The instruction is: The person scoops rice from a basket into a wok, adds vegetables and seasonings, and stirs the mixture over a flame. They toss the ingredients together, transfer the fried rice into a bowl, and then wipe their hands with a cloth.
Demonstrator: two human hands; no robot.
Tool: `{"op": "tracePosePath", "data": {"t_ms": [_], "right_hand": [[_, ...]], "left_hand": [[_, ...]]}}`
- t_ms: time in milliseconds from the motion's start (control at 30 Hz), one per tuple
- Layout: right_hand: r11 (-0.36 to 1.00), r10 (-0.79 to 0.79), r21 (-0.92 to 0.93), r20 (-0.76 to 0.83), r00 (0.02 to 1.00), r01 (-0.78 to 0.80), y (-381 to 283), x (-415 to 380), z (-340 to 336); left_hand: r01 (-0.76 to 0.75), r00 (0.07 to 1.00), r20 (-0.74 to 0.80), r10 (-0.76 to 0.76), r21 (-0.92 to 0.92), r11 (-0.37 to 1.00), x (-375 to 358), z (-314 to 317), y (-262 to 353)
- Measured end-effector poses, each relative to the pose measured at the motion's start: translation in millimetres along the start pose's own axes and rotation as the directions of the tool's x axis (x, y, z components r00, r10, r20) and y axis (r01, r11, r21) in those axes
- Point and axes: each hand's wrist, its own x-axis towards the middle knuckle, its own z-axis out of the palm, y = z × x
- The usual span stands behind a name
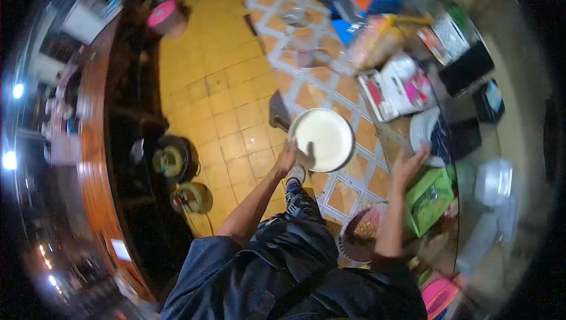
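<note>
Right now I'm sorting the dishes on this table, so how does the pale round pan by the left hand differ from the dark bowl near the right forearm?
The pale round pan looks wider than the dark bowl. The pan holds a smooth whitish surface; the bowl holds brownish, grainy contents. The left hand touches the pan's rim, while the right hand is raised past the bowl, open and holding nothing. Both are round and sit on the patterned tablecloth.

Green basket point(433, 199) at table's near right edge. Bowl of brownish grains point(361, 232) just beside it. White-and-pink packet point(396, 87) farther back on patterned tablecloth point(306, 93). Two green gas cylinders point(177, 161) on yellow tiled floor point(218, 84), left. Pink-lidded tub point(166, 16) far back.
</note>
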Motion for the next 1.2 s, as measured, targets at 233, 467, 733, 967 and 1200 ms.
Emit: {"op": "tracePosePath", "data": {"t_ms": [233, 467, 733, 967, 1200], "right_hand": [[0.678, -0.661, 0.693, 0.429, 0.615, 0.246, -207.6, -154.1, 33.3], [0.186, -0.983, 0.979, 0.186, 0.005, 0.084, -303.0, -354.3, -44.4], [-0.035, -0.584, 0.974, -0.201, -0.787, -0.223, -322.7, -583.2, -191.4], [-0.128, -0.410, 0.862, -0.496, -0.766, -0.490, -414.5, -797.2, -330.6], [0.593, -0.409, 0.662, -0.242, -0.880, -0.458, -446.4, -1018.6, -508.6]], "left_hand": [[-0.067, 0.993, -0.116, 0.038, -0.266, 0.962, -137.8, -101.1, -69.9], [-0.317, 0.256, -0.898, -0.359, -0.429, 0.846, -491.9, -131.3, -288.8], [-0.504, -0.718, -0.424, -0.551, -0.229, 0.833, -818.8, -33.8, -391.0], [-0.703, -0.626, -0.327, -0.708, -0.157, 0.694, -908.7, -37.2, -460.1], [-0.756, -0.507, -0.400, -0.764, -0.218, 0.617, -973.6, -92.9, -509.6]]}}
